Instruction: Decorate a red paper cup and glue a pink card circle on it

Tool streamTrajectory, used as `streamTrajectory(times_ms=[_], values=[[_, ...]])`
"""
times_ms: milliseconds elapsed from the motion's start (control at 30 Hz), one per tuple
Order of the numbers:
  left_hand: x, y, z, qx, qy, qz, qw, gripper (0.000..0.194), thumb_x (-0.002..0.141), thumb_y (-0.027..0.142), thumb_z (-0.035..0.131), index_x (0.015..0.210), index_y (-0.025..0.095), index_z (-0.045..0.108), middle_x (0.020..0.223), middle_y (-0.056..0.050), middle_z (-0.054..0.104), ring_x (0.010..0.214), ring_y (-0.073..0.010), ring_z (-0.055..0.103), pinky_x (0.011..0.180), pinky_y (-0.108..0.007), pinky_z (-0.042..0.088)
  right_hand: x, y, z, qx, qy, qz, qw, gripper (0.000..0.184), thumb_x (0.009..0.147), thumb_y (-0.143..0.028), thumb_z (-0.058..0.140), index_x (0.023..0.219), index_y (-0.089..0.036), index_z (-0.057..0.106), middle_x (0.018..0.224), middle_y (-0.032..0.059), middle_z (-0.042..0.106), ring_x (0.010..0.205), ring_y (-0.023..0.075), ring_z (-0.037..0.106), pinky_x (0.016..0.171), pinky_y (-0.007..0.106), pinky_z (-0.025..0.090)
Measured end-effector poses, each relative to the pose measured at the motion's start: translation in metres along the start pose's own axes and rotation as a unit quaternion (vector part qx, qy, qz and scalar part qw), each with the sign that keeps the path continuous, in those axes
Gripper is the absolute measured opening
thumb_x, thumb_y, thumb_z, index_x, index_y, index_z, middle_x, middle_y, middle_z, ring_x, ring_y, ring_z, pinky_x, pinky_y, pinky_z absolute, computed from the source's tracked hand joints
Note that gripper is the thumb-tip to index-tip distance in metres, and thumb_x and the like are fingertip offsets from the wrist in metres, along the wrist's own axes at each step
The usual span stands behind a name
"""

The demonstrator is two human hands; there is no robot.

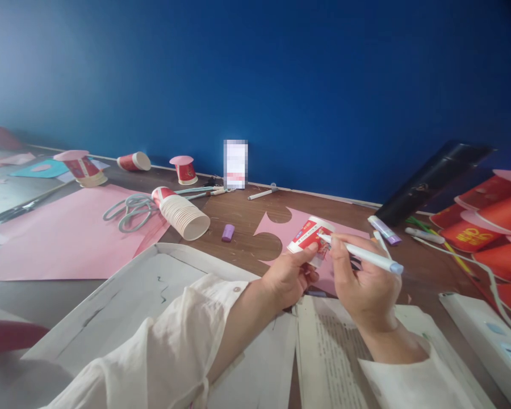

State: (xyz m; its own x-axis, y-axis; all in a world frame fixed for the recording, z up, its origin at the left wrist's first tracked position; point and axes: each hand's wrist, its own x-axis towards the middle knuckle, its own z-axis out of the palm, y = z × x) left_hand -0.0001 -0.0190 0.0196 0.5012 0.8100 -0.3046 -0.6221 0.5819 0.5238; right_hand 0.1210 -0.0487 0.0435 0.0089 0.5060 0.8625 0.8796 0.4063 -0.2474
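My left hand [287, 278] grips a red and white paper cup [309, 234], which lies tilted on its side in the fingers. In my right hand [361, 284] is a white marker [368, 255] with a pale blue end, its tip at the cup's printed wall. Beneath the cup lies a pink paper sheet [276, 224] with round cut-outs. A purple glue stick [384, 230] lies to the right of it, and a purple cap [227, 233] to the left.
A stack of paper cups [183, 216] lies beside a grey cord [132, 213] and pink paper [80, 233]. Cups with pink discs [181, 161] stand near the blue wall [255, 85]. At right are red cups [472, 233], a black case [434, 179] and a power strip [485, 341].
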Motion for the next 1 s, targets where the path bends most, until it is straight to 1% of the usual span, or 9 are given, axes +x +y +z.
streamTrajectory(times_ms=[133,400,567,700,800,1000], values=[[-0.0002,0.0003,0.0010,0.001,0.008,-0.003,1.000,0.039,0.069,0.030,0.086,0.099,0.012,0.069,0.082,-0.003,0.063,0.059,-0.0065,0.046,0.054,-0.021,0.036,-0.0003,0.0007,-0.0005,-0.004,-0.004,-0.002,1.000,0.009,0.092,-0.020,0.062,0.095,-0.017,0.071,0.089,0.0069,0.076,0.084,0.0213,0.070,0.086,0.039,0.052],[-0.0001,0.0003,0.0007,-0.004,0.012,-0.004,1.000,0.041,0.065,0.032,0.089,0.096,0.013,0.069,0.079,-0.002,0.062,0.059,-0.0068,0.046,0.055,-0.022,0.035,-0.0005,-0.0002,-0.0010,-0.008,-0.005,-0.002,1.000,0.010,0.092,-0.021,0.062,0.095,-0.018,0.070,0.088,0.0065,0.076,0.083,0.0210,0.070,0.084,0.038,0.053],[-0.0021,0.0022,0.0024,-0.018,0.015,-0.007,1.000,0.039,0.065,0.028,0.089,0.094,0.012,0.069,0.074,0.000,0.058,0.057,-0.0046,0.040,0.053,-0.020,0.032,-0.0006,0.0000,-0.0027,0.002,0.023,0.027,0.999,0.010,0.092,-0.020,0.062,0.095,-0.019,0.071,0.088,0.0052,0.075,0.083,0.0199,0.071,0.081,0.034,0.055],[-0.0025,0.0026,0.0034,-0.026,0.022,-0.018,0.999,0.037,0.065,0.026,0.088,0.093,0.012,0.068,0.075,-0.001,0.058,0.057,-0.0044,0.039,0.052,-0.019,0.032,0.0010,0.0042,-0.0049,-0.024,0.048,0.028,0.998,0.010,0.092,-0.021,0.061,0.092,-0.020,0.072,0.082,0.0039,0.075,0.079,0.0208,0.072,0.082,0.036,0.055],[-0.0020,0.0024,0.0033,-0.033,0.023,-0.023,0.999,0.035,0.066,0.025,0.088,0.092,0.012,0.068,0.075,-0.001,0.058,0.057,-0.0046,0.040,0.052,-0.018,0.032,0.0021,0.0062,-0.0054,-0.037,0.049,0.027,0.998,0.011,0.093,-0.022,0.061,0.092,-0.020,0.072,0.082,0.0050,0.076,0.082,0.0224,0.073,0.085,0.038,0.055],[-0.0018,0.0029,0.0019,-0.030,0.014,-0.023,0.999,0.033,0.069,0.024,0.085,0.094,0.011,0.069,0.079,-0.003,0.060,0.058,-0.0047,0.042,0.052,-0.018,0.033,0.0030,0.0056,-0.0045,-0.031,0.045,0.018,0.998,0.011,0.093,-0.022,0.061,0.092,-0.019,0.072,0.081,0.0042,0.076,0.082,0.0214,0.073,0.085,0.036,0.055]])
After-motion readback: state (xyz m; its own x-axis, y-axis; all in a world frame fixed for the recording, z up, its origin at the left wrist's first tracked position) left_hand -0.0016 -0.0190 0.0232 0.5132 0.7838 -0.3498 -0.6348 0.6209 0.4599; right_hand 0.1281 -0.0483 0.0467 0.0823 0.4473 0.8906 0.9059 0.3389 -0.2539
